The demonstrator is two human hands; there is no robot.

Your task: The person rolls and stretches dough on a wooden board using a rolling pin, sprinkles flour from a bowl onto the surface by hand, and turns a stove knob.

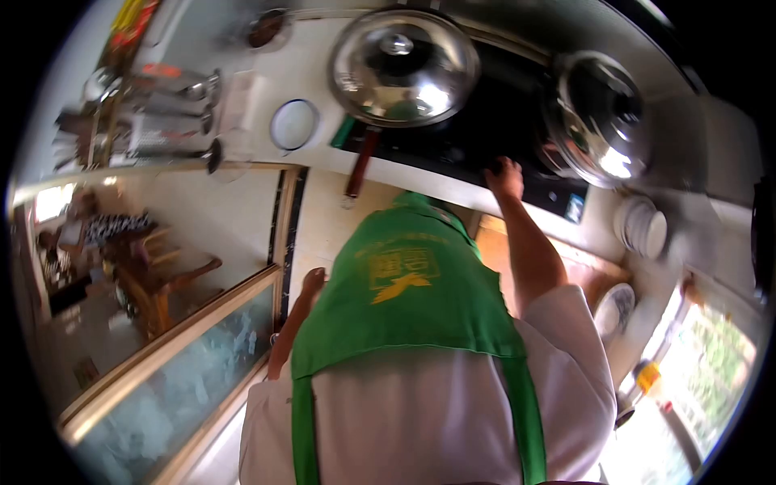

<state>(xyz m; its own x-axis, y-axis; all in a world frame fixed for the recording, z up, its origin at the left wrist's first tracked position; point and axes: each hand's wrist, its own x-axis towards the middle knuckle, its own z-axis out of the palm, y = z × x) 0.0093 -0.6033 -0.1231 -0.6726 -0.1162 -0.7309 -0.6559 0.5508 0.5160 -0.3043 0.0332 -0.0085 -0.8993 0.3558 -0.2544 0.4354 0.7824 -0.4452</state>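
Note:
My right hand (505, 179) reaches to the front edge of the black gas stove (436, 153). Its fingers are curled on what looks like a dark stove knob (490, 175), mostly covered by them. To the left of that hand, a wide pan with a shiny domed lid (404, 69) sits on the stove, its dark red handle (361, 164) pointing toward me. A second pot with a glass lid (602, 117) stands on the right burner. Low at my left side hangs my left hand (314, 281), beside the green apron (404, 283); its fingers are small and blurred.
On the counter left of the stove is a round white-rimmed dish (294, 124). Utensils (174, 113) hang along the left wall. Stacked white bowls (641, 228) stand at the right, near a bright window (703, 364). A sliding glass door (178, 388) is at my left, with a wooden table (145, 283) beyond.

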